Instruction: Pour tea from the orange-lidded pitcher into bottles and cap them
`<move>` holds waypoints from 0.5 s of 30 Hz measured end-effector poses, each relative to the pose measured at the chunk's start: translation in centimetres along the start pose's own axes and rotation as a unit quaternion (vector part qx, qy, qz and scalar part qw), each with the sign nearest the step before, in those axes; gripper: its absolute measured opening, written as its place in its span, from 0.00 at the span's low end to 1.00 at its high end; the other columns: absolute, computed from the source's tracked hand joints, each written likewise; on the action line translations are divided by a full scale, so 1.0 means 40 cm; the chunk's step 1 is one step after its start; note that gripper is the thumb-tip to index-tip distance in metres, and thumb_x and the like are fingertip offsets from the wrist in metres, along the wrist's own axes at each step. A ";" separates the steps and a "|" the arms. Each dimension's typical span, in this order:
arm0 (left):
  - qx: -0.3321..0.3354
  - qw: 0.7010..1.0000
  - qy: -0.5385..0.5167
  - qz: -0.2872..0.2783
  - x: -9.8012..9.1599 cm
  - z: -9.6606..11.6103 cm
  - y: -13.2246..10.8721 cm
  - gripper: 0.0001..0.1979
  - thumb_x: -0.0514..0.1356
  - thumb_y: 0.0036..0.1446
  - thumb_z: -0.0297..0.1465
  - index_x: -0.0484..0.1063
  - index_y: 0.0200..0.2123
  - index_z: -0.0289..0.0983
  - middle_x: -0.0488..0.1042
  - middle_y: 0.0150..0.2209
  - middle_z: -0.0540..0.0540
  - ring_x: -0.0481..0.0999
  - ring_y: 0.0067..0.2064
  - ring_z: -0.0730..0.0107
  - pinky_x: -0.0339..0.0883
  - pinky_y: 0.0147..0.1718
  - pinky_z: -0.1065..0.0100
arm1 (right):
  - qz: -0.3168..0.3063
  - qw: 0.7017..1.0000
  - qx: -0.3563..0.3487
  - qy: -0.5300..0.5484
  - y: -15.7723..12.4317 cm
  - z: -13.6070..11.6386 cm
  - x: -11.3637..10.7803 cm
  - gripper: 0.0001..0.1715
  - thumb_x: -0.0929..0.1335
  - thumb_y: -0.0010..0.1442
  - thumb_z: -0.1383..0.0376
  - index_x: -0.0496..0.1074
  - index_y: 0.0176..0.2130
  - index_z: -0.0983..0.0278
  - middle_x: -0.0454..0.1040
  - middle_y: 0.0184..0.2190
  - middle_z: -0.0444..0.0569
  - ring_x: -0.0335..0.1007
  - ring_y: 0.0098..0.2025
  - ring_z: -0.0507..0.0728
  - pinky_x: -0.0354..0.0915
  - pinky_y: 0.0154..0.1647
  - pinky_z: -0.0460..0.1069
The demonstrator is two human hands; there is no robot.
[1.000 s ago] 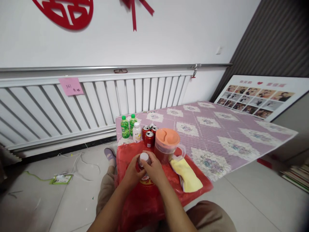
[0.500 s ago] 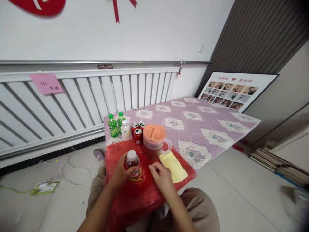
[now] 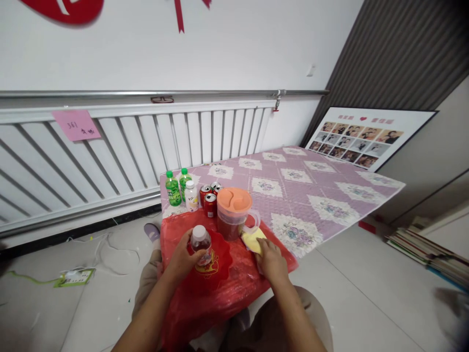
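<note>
My left hand (image 3: 186,259) is wrapped round a small clear bottle (image 3: 201,240) with a white cap and dark contents. The bottle is upright over a red scalloped tray (image 3: 223,259) with a gold pattern. On the right, my right hand (image 3: 271,259) has its fingers closed on a yellow cloth (image 3: 252,240), which is bunched under them. Just behind the cloth stands a clear pitcher (image 3: 229,227) with an orange lid and brownish liquid inside. Red plastic sheeting (image 3: 176,230) lies beneath all of these.
Behind the tray stand several red cans (image 3: 210,205), a white bottle (image 3: 191,196) and two green-capped bottles (image 3: 172,188). A patterned purple cloth (image 3: 271,171) covers the table. A white radiator (image 3: 120,151) runs along the wall; a photo board (image 3: 366,137) leans at the far right.
My right hand has moved right from beside the tray onto the yellow cloth and gripped it, bunching it up. My left hand still holds the bottle in nearly the same place.
</note>
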State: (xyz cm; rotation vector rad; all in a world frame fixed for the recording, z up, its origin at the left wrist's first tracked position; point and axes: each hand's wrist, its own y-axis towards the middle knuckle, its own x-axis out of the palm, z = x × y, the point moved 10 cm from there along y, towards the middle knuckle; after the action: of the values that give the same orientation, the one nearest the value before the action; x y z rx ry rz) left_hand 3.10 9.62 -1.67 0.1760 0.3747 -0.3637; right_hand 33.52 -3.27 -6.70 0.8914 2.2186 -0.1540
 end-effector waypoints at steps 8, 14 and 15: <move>0.003 1.000 -0.005 0.007 -0.002 -0.003 0.000 0.31 0.65 0.48 0.33 0.67 0.56 0.36 0.76 0.54 0.39 0.76 0.55 0.51 0.68 0.57 0.50 | 0.172 0.959 0.120 0.193 -0.022 0.124 -0.166 0.32 0.67 0.55 0.49 0.73 0.51 0.68 0.78 0.32 0.49 0.74 0.29 0.58 0.71 0.32 0.53; 0.014 1.000 -0.013 0.005 0.004 -0.022 0.004 0.31 0.65 0.48 0.31 0.66 0.58 0.36 0.74 0.57 0.38 0.74 0.57 0.50 0.67 0.59 0.50 | 0.288 0.847 0.126 0.430 -0.113 0.051 -0.260 0.37 0.74 0.50 0.51 0.71 0.55 0.62 0.77 0.42 0.48 0.76 0.35 0.55 0.72 0.37 0.51; 0.019 1.000 -0.020 0.004 0.007 -0.028 0.005 0.32 0.65 0.49 0.31 0.66 0.58 0.36 0.74 0.57 0.38 0.74 0.57 0.50 0.67 0.59 0.49 | 0.274 0.849 0.117 0.436 -0.119 0.013 -0.255 0.36 0.75 0.50 0.51 0.71 0.55 0.62 0.78 0.43 0.48 0.76 0.36 0.56 0.73 0.38 0.51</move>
State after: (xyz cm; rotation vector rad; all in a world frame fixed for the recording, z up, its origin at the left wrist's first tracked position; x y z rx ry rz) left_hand 3.05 9.99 -2.78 0.2066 0.3272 -0.3666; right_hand 35.82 -12.69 -0.94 2.0012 2.6331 0.3309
